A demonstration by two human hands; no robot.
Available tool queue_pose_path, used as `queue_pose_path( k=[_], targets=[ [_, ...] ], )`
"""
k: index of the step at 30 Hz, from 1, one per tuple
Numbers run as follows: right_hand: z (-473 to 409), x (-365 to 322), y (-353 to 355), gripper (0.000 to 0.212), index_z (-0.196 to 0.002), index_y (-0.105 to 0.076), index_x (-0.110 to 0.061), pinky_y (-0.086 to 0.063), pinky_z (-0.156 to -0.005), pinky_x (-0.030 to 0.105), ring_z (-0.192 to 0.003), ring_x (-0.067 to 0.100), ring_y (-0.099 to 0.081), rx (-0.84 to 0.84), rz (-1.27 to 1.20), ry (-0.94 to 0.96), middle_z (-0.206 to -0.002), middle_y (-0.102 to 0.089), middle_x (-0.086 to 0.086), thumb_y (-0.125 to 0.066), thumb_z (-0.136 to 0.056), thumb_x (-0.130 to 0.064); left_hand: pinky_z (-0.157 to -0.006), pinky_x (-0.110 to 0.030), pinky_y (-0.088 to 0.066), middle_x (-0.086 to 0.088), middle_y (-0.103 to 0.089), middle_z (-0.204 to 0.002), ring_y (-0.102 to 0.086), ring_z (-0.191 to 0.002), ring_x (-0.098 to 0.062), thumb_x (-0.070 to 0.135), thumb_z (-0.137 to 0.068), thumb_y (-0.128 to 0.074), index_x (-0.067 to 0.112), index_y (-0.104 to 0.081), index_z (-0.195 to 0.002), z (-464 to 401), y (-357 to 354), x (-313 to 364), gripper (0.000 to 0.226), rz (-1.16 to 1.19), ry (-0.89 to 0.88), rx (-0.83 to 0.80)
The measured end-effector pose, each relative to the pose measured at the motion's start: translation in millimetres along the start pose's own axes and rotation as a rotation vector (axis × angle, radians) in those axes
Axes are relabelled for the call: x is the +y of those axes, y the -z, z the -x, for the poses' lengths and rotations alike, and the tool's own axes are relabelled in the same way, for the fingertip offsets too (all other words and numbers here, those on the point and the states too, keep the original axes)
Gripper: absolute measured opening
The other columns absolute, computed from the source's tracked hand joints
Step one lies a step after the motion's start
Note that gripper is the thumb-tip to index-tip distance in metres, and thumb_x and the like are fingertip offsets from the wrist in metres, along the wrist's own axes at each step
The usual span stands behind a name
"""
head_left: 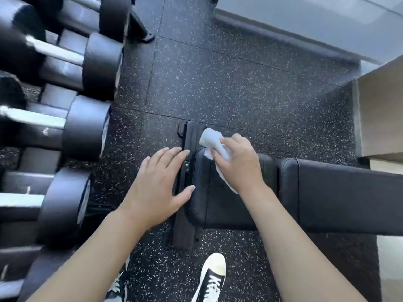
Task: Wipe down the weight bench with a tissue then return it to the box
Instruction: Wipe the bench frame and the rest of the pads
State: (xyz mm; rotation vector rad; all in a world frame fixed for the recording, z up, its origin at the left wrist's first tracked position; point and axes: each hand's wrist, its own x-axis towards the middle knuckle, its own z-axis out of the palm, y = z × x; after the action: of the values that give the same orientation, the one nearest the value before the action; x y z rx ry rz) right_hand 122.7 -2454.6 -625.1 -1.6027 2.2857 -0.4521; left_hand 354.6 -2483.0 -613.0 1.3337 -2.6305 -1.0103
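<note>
A black padded weight bench (327, 192) runs from the middle of the view to the right edge. My right hand (239, 164) grips a crumpled white tissue (210, 139) and holds it on the bench's left end pad, near its far corner. Part of the tissue sticks out past my fingers, and another strip shows under my wrist. My left hand (157, 186) hovers flat with straight fingers beside the pad's left edge, over the bench's black foot bar (185, 232). No tissue box is in sight.
A rack of black dumbbells (87, 127) with chrome handles fills the left side. The floor (239, 88) is black speckled rubber. A beige cabinet or wall (381, 114) stands at the right. My sneakers (211, 277) are at the bottom, close to the bench foot.
</note>
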Motion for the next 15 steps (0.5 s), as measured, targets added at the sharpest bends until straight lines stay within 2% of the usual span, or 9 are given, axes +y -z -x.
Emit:
queue_pose_path(
  k=[4, 8, 11, 13, 15],
  targets=[
    [-1, 27, -54, 0.033, -0.101, -0.071, -0.017, -0.045, -0.079, 0.039, -0.09, 0.021, -0.044, -0.076, 0.083, 0.084, -0.095, -0.053, 0.004, -0.048, -0.098, -0.04, -0.128, -0.048, -0.022, 0.011, -0.021, -0.171, -0.015, -0.16, -0.016, 0.071, -0.093, -0.05, 0.026, -0.02, -0.167, 7, -71, -16, 0.091, 0.033, 0.033, -0.061],
    [27, 38, -91, 0.027, -0.11, -0.073, -0.014, -0.044, -0.074, 0.038, -0.085, 0.017, -0.04, -0.023, 0.081, 0.13, -0.091, -0.052, 0.002, -0.053, -0.1, -0.029, -0.129, -0.046, -0.021, 0.014, -0.018, -0.171, -0.013, -0.159, -0.012, 0.077, -0.088, -0.053, 0.027, -0.015, -0.167, 21, -123, -27, 0.101, 0.089, 0.051, -0.095],
    [75, 39, -106, 0.027, -0.117, -0.074, -0.01, -0.046, -0.066, 0.039, -0.075, 0.023, -0.045, 0.109, -0.081, 0.142, -0.084, -0.048, 0.001, -0.066, -0.092, -0.014, -0.128, -0.046, -0.026, 0.015, -0.024, -0.169, -0.022, -0.157, -0.011, 0.071, -0.08, -0.072, 0.027, -0.014, -0.167, 33, -150, -33, 0.113, 0.174, 0.045, -0.12],
    [117, 45, -111, 0.035, -0.125, -0.073, -0.009, -0.046, -0.065, 0.04, -0.074, 0.023, -0.045, 0.085, -0.119, 0.192, -0.084, -0.049, 0.001, -0.067, -0.091, -0.01, -0.125, -0.045, -0.033, 0.013, -0.033, -0.163, -0.033, -0.152, -0.012, 0.063, -0.075, -0.082, 0.026, -0.021, -0.164, 36, -165, -38, 0.114, 0.236, 0.047, -0.125],
    [157, 51, -111, 0.036, -0.129, -0.071, -0.007, -0.046, -0.063, 0.043, -0.073, 0.024, -0.046, 0.018, -0.142, 0.23, -0.085, -0.052, 0.003, -0.066, -0.093, -0.009, -0.127, -0.043, -0.031, 0.013, -0.031, -0.166, -0.03, -0.155, -0.01, 0.057, -0.075, -0.081, 0.027, -0.017, -0.165, 41, -174, -43, 0.115, 0.271, 0.063, -0.116]
  ],
)
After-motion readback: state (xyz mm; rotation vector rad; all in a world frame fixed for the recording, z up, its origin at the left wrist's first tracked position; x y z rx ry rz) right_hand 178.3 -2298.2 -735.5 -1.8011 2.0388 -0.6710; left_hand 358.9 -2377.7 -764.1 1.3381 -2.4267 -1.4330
